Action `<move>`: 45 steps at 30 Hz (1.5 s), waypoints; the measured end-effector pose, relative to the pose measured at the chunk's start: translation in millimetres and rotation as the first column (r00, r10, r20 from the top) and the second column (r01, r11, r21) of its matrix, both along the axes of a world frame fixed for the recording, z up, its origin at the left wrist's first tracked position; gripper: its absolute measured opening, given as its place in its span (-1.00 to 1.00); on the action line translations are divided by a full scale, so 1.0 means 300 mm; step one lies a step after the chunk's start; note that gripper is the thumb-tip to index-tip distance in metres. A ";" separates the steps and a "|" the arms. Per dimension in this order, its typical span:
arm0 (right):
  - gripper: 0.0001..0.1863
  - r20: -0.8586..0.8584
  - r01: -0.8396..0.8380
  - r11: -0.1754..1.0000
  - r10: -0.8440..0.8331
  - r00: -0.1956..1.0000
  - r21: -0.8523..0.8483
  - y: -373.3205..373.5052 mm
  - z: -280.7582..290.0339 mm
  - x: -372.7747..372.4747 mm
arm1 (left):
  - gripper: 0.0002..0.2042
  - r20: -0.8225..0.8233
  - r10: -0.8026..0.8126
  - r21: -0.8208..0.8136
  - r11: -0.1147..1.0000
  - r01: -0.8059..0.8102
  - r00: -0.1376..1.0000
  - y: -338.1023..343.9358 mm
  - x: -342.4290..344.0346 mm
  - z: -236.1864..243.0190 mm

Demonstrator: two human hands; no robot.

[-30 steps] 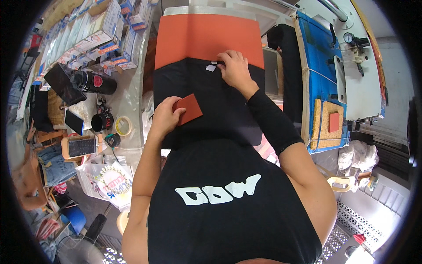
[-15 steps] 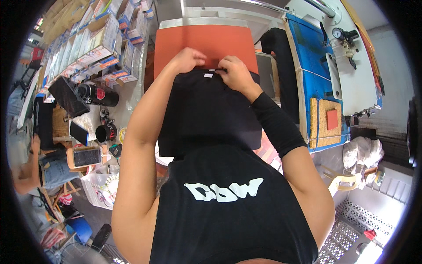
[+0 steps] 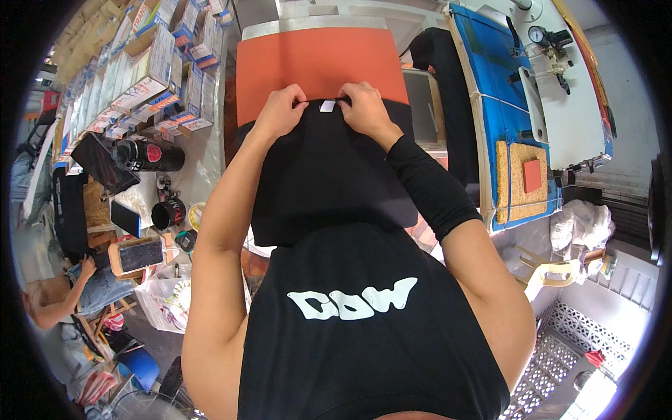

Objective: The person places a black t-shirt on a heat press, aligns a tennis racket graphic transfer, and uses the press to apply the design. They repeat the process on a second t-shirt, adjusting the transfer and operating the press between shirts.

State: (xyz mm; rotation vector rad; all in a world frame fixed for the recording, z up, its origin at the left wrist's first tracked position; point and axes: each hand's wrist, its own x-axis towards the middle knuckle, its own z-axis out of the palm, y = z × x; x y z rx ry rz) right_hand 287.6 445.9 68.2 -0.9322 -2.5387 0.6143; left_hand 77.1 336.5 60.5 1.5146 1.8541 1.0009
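Moved since half a second ago: the left hand (image 3: pixel 283 110), which was raised over the flat orange rectangular board (image 3: pixel 318 66), has come down to the neckline of the black fabric shirt (image 3: pixel 322 171). It now pinches that edge between thumb and fingers, left of the small white cloth label (image 3: pixel 327 106). Opposite it, the right hand (image 3: pixel 362 108) stays at the neckline, its thumb and fingertips likewise closed on the edge, just right of the label (the forearm behind it wears a black fabric sleeve (image 3: pixel 435 185)).

Spread over the near part of the board, the shirt leaves the far part bare orange, and its lower end lies close to the wearer's own black top (image 3: pixel 364 350).

Off to the right, a small reddish square pad (image 3: pixel 533 176) rests on a tan rough-textured rectangular slab (image 3: pixel 514 196), which sits on a long blue panel (image 3: pixel 490 66). Leftward, a black cylindrical bottle (image 3: pixel 150 155) lies near printed white-and-blue cardboard boxes (image 3: pixel 150 70).
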 end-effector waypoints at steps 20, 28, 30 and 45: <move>-0.85 -0.091 0.185 0.969 -0.172 0.981 0.165 -0.053 -0.023 -0.012 | -0.84 -0.334 0.124 0.112 0.990 -0.091 0.934 0.005 0.040 -0.049; -0.66 0.045 -0.035 0.981 0.027 0.999 0.190 -0.151 -0.016 0.061 | -0.46 -0.449 0.035 0.151 0.988 0.038 0.893 -0.142 0.082 -0.010; -0.64 -0.008 0.002 0.969 0.000 1.000 0.245 -0.184 -0.028 0.076 | -0.33 -0.543 -0.026 0.044 0.997 0.059 0.839 -0.173 0.101 0.002; -0.48 0.111 -0.084 0.956 0.054 0.992 0.280 -0.287 -0.019 -0.051 | -0.39 -0.246 0.137 0.245 0.967 -0.075 0.960 -0.313 0.059 0.012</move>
